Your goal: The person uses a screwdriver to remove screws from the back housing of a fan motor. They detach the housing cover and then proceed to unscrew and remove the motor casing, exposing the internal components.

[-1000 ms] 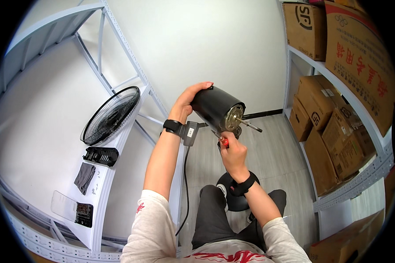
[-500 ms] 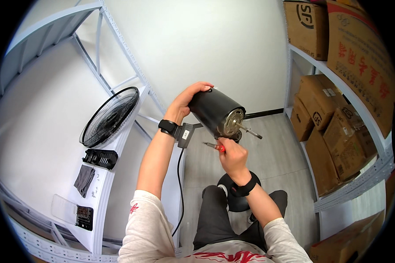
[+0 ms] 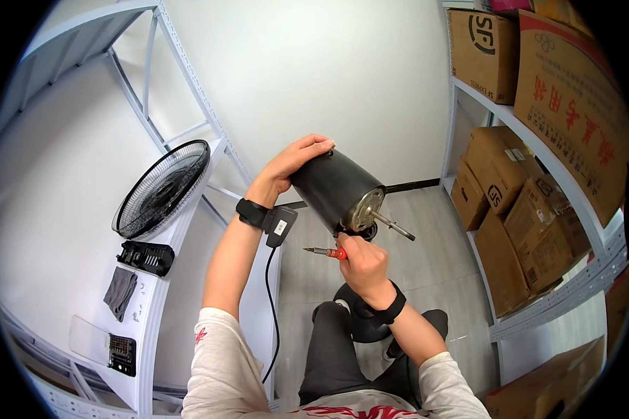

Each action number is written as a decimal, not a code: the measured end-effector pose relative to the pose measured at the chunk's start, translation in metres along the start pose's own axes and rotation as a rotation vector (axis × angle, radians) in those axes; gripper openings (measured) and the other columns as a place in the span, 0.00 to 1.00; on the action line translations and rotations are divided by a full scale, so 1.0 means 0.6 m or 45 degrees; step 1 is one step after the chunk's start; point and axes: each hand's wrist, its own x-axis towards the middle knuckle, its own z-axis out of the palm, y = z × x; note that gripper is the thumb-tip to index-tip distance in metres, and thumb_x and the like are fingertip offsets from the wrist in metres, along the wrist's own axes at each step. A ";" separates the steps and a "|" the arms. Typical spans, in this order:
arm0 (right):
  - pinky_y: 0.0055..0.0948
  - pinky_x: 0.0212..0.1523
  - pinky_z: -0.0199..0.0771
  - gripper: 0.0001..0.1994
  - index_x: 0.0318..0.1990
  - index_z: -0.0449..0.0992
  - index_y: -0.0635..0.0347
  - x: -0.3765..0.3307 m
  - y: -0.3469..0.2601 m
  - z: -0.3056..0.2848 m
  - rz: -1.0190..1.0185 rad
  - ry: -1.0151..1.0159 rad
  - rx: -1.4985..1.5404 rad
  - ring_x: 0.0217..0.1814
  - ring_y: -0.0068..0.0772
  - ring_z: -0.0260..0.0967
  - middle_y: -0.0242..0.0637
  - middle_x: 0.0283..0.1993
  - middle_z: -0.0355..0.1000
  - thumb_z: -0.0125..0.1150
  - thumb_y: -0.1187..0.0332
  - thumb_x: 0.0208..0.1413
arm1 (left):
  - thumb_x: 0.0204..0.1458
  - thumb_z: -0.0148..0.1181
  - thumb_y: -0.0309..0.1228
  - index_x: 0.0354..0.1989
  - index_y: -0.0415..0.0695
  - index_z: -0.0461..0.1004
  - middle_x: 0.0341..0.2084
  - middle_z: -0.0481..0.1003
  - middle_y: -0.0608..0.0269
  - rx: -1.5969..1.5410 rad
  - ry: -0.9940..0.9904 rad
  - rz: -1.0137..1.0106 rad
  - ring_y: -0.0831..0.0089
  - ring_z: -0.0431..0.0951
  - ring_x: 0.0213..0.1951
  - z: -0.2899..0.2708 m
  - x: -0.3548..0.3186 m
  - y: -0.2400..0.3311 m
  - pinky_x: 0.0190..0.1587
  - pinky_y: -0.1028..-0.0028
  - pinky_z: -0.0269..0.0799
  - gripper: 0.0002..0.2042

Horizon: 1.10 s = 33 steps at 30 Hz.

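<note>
A black fan motor housing (image 3: 335, 188) is tilted in front of me, its open end turned down to the right. Inside that end the metal motor (image 3: 363, 209) shows, and a long thin shaft (image 3: 396, 229) sticks out of it. My left hand (image 3: 290, 164) grips the housing's upper left end. Below the open end, my right hand (image 3: 363, 265) is closed on a red-handled screwdriver (image 3: 321, 252), its tip pointing left, away from the motor. Right thumb and fingertips are at the housing's lower rim; what they touch there is hidden.
On the left shelf (image 3: 162, 307) are a fan grille (image 3: 164, 187), a black plastic part (image 3: 145, 258), a grey cloth (image 3: 121, 293), small loose pieces and a bit case (image 3: 121, 354). Cardboard boxes (image 3: 500, 167) fill the right rack. A black stool (image 3: 370, 328) stands between my legs.
The view has shifted slightly, moving the shelf leftward. My right hand has moved a little lower, and the screwdriver's tip has moved down and left. My left hand keeps its grip on the housing.
</note>
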 end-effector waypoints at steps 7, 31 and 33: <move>0.33 0.22 0.67 0.13 0.38 0.78 0.59 -0.006 0.029 0.016 0.037 0.123 -0.081 0.21 0.36 0.69 0.34 0.23 0.69 0.67 0.79 0.41 | 0.54 0.65 0.44 0.48 0.49 0.78 0.40 0.76 0.68 0.007 0.054 -0.043 0.77 0.74 0.45 0.008 0.011 0.006 0.48 0.76 0.69 0.17; 0.34 0.23 0.71 0.10 0.39 0.76 0.56 0.006 0.014 0.032 0.155 0.036 0.066 0.22 0.39 0.72 0.35 0.24 0.73 0.68 0.76 0.50 | 0.57 0.62 0.41 0.44 0.43 0.81 0.40 0.80 0.66 -0.486 0.329 0.146 0.75 0.78 0.43 -0.140 0.047 -0.105 0.49 0.74 0.72 0.15; 0.34 0.23 0.71 0.10 0.40 0.76 0.56 -0.006 0.007 0.025 0.152 -0.013 0.155 0.22 0.40 0.73 0.36 0.25 0.73 0.67 0.76 0.51 | 0.57 0.63 0.41 0.44 0.43 0.81 0.40 0.80 0.66 -0.505 0.352 0.148 0.75 0.78 0.44 -0.162 0.025 -0.101 0.49 0.74 0.72 0.14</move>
